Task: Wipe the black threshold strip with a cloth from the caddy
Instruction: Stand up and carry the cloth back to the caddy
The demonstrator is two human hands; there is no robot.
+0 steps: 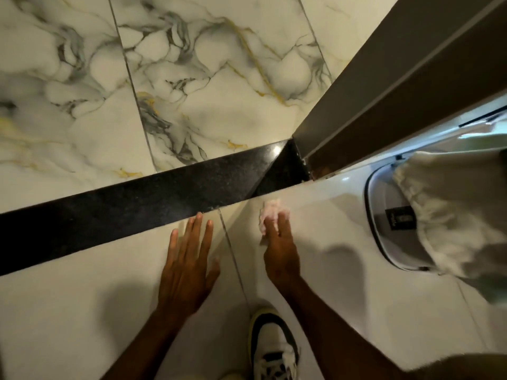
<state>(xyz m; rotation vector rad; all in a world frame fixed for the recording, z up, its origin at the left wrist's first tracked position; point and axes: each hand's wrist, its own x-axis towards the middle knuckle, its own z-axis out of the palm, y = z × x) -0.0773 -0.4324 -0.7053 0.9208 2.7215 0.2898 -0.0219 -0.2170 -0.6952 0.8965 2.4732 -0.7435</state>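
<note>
So the black threshold strip (pixel 142 198) runs diagonally across the floor, from the near left up to the far right, where it ends at the foot of a brown door frame (pixel 384 97). Beyond it is marble-look tile (pixel 205 78) with grey and gold veins, and on the near side plain white floor tile (pixel 82 311).

Left hand (pixel 186 267) is flat on the white tile, palm down and fingers spread, holding nothing, with the fingertips right at the near edge of the strip. Right hand (pixel 279 242) is just to the right of it, pressing a small pale pinkish cloth (pixel 271 215) against the white tile. The cloth pokes out past the fingers and sits just short of the strip, not on it. It's a bit blurred, so I can't tell how tightly it's gripped.

Over on the right there's a white caddy (pixel 384 229) with a dark rim, and a big white towel (pixel 450 212) draped over it. A white and black sneaker (pixel 271 349) shows at the near edge between the forearms.
</note>
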